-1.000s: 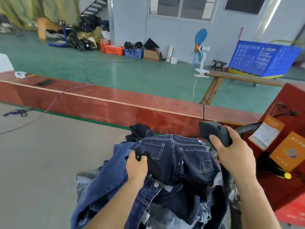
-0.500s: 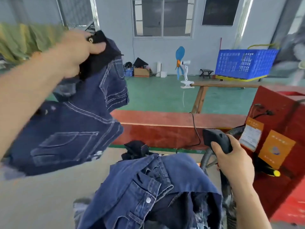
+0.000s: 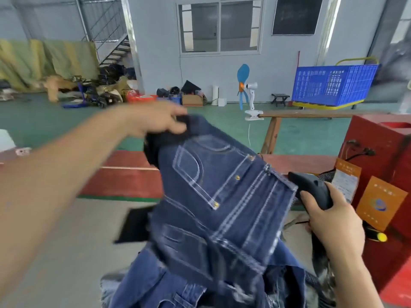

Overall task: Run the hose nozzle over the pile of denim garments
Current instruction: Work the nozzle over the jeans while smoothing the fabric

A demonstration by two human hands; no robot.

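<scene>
Hose nozzle (image 3: pixel 311 188): black, held in the right hand (image 3: pixel 329 215), fingers wrapped round its grip, at right of centre, its tip just beside the edge of a lifted pair of jeans (image 3: pixel 222 196). Ribbed hose (image 3: pixel 327 175) runs from the nozzle toward the red machine (image 3: pixel 387 152) at right. Left hand (image 3: pixel 153 122): raised, motion-blurred, fingers pinching the dark top edge of the jeans, which hang down over the denim pile (image 3: pixel 178 281) at near centre. Pile lies on the grey surface (image 3: pixel 66 252). Far side: red bench (image 3: pixel 129 174), green floor (image 3: pixel 66 121), blue crate (image 3: pixel 333 85), clip fan (image 3: pixel 249 90) on a wooden rail (image 3: pixel 311 114).
</scene>
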